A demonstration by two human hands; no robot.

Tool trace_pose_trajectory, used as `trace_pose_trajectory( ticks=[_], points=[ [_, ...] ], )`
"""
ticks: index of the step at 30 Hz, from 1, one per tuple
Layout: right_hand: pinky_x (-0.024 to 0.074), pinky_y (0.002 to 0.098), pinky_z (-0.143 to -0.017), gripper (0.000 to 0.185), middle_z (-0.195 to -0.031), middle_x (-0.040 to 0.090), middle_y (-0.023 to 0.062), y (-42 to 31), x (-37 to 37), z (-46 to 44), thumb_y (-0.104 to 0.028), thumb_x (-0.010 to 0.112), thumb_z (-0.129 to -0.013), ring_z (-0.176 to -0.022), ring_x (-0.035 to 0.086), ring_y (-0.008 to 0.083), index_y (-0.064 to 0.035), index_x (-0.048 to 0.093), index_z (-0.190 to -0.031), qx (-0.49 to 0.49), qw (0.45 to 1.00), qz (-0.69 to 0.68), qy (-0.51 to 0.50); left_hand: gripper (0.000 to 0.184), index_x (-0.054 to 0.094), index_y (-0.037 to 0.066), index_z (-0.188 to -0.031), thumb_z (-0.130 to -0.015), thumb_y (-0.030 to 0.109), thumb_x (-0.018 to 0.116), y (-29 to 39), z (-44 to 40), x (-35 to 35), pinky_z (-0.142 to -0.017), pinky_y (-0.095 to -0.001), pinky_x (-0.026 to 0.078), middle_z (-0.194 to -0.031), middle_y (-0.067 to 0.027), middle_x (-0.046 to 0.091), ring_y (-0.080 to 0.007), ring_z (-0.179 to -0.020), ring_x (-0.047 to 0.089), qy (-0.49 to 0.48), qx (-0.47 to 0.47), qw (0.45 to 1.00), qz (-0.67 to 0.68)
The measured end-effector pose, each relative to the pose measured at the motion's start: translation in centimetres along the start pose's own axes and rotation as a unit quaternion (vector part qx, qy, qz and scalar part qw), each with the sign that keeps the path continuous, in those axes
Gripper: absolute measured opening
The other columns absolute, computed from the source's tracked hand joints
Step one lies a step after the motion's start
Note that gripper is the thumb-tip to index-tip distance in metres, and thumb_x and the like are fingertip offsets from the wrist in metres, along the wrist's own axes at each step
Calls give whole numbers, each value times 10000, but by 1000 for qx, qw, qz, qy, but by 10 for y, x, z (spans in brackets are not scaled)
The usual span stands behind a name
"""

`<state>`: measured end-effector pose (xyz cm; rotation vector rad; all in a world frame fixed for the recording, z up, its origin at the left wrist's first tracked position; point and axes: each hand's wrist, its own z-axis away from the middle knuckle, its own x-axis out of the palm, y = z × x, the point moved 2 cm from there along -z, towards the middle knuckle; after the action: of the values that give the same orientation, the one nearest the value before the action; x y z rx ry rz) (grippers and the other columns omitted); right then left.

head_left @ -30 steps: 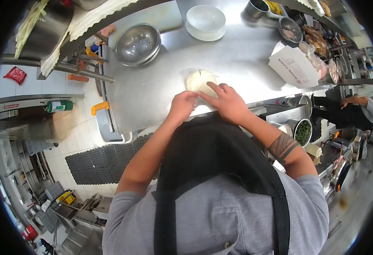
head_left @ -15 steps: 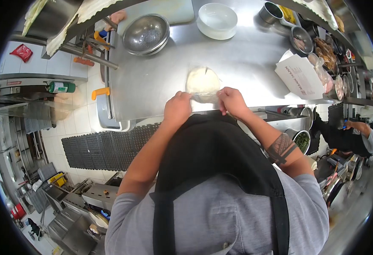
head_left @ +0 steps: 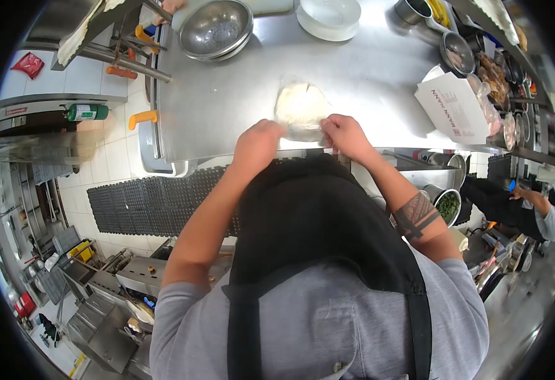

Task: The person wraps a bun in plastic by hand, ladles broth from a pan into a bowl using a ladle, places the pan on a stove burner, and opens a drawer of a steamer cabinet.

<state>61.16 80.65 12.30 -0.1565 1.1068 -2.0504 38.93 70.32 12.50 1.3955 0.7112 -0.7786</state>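
Note:
A clear plastic bag (head_left: pixel 304 131) with a pale, rounded, dough-like mass (head_left: pixel 301 102) inside lies near the front edge of the steel table. My left hand (head_left: pixel 258 144) is closed at the bag's near left corner, slightly blurred. At the near right corner, my right hand (head_left: pixel 348 137) pinches the plastic between thumb and fingers. The bag's near edge stretches between both hands, and the pale contents rest beyond them on the metal.
Stacked metal bowls (head_left: pixel 216 31) and white bowls (head_left: pixel 329 18) stand at the back of the steel table (head_left: pixel 227 107). A printed white box (head_left: pixel 453 107) lies to the right. A person (head_left: pixel 534 206) stands farther right, and a black mat (head_left: pixel 151 204) covers the floor at left.
The view has shifted, so the table items sit higher in the picture. My left hand has moved slightly left and is blurred; my right hand keeps its pinch on the bag.

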Motion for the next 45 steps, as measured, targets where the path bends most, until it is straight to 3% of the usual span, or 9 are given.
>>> trace_pose_trajectory(
  ticks=[6,14,18,26,34,37,39,41,45],
  points=[
    [490,272,-468,85,-730,619,61,27,6,-2,-59,571,-962,-545,585,131,-54,651,-936,102,922,-373,-32,165,672,50,-1003,-981,201,610,-19,-4,30,-657,-412,516,-751,-120,655,-315,-657,626,-5,-176,975,136],
    [537,359,-611,137,-854,667,130,32,24,17,-75,561,-990,-691,651,244,5,641,-1068,-199,975,54,81,279,610,-33,-1221,-952,44,604,-45,9,53,-653,-303,506,-856,-85,606,-171,-710,586,-72,-383,543,743],
    [552,422,-788,229,-1027,670,214,33,15,20,-68,629,-944,-879,655,363,-10,659,-1163,-299,902,280,134,329,593,-72,-1253,-937,15,621,-35,19,45,-734,-331,551,-972,-111,650,-197,-799,642,-56,-360,568,738],
    [544,452,-773,232,-1005,653,108,-25,20,48,-20,627,-844,-892,648,338,-56,639,-1073,-428,800,371,197,280,650,-26,-1243,-998,108,628,-20,17,36,-794,-327,570,-1040,-146,711,-200,-835,718,49,-100,960,256],
    [548,425,-722,163,-873,630,127,29,21,17,-40,627,-843,-777,644,326,-27,628,-1005,-313,834,441,105,189,665,-19,-1062,-1006,138,577,-24,23,33,-734,-444,535,-915,-214,668,-385,-826,666,107,-54,979,167],
    [522,405,-594,101,-653,526,81,33,26,18,-81,588,-930,-633,619,276,-44,584,-836,-314,860,362,173,222,664,-19,-994,-1013,180,567,-25,18,46,-694,-437,539,-892,-199,684,-351,-773,674,75,-100,982,139],
    [447,343,-486,277,-570,441,4,27,33,23,-170,513,-1003,-531,540,186,-93,549,-739,110,964,-243,-7,259,668,-21,-963,-1015,213,570,-25,14,50,-656,-422,548,-884,-177,711,-297,-711,692,23,-158,977,139],
    [405,300,-459,295,-569,422,-19,67,41,0,-193,494,-1005,-507,487,144,-116,530,-722,187,872,-446,-76,224,638,10,-941,-1002,213,562,-30,17,62,-763,-460,573,-1092,-200,728,-309,-847,702,-120,-466,683,550],
    [363,234,-406,272,-577,395,-45,83,56,-8,-187,473,-974,-471,376,78,-139,514,-710,325,641,-678,-156,178,596,58,-923,-1014,204,552,-27,17,68,-923,-499,549,-1224,-177,672,-302,-1037,667,-185,-424,455,761]
  ],
)
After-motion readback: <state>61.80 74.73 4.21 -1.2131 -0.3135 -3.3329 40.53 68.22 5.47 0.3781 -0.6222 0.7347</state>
